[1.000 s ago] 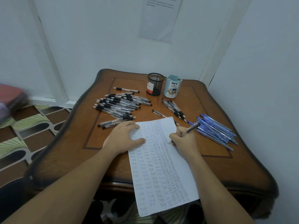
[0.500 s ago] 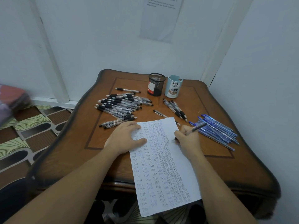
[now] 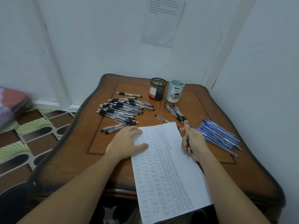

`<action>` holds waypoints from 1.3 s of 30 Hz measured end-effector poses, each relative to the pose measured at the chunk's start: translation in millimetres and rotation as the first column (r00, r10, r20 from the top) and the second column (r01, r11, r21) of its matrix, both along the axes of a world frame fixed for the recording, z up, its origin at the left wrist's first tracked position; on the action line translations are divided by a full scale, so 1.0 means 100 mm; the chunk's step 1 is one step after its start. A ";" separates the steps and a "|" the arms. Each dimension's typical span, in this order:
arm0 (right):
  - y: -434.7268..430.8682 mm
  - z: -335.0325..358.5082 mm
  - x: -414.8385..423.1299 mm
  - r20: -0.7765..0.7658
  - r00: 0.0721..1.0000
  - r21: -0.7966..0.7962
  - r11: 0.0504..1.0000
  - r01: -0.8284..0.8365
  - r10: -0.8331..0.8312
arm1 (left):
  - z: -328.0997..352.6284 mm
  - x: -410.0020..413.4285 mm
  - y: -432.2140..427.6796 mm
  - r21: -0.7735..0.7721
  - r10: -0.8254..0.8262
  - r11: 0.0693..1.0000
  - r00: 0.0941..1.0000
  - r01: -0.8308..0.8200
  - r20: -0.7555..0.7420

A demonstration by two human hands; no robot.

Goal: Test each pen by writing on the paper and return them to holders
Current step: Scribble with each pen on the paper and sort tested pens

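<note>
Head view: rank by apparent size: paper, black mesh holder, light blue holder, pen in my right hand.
1. paper, by far.
2. black mesh holder and light blue holder: alike, no ranking.
3. pen in the right hand: long but thinnest.

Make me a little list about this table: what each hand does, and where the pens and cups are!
left hand: flat on the paper
right hand: holds one pen at the paper's right edge
black pens: big pile on the table, left
blue pens: pile, right
holders: black mesh holder and light blue holder, at the back
</note>
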State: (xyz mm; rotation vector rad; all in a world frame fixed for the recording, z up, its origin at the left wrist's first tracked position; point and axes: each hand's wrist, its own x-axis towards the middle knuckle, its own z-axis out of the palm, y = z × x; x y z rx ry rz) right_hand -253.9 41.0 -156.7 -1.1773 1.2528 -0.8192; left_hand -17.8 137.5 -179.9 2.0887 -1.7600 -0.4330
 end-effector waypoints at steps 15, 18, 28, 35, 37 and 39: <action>-0.87 0.15 0.45 -0.888 0.447 -0.351 0.787 -0.508 -0.107 | -0.04 0.02 -0.02 -0.012 -0.007 1.000 1.000 0.006 -0.011; -0.98 0.08 0.50 -0.941 0.299 -0.307 0.766 -0.564 -0.157 | -0.05 0.03 -0.01 -0.021 -0.011 1.000 1.000 0.011 -0.013; -0.98 0.00 0.47 -0.878 0.455 -0.400 0.748 -0.529 -0.148 | -0.03 0.03 0.01 -0.039 -0.010 0.999 0.999 0.008 -0.034; -0.90 0.05 0.57 -0.810 0.583 -0.298 0.813 -0.500 0.062 | -0.02 0.03 0.01 -0.025 -0.011 1.000 0.999 0.010 -0.034; -0.89 0.01 0.57 -0.836 0.548 -0.284 0.835 -0.472 0.025 | -0.02 0.03 0.00 -0.022 -0.011 1.000 0.999 0.010 -0.032; -0.90 -0.01 0.57 -0.845 0.534 -0.314 0.840 -0.443 -0.033 | -0.02 0.03 0.00 -0.024 -0.011 1.000 0.999 0.011 -0.033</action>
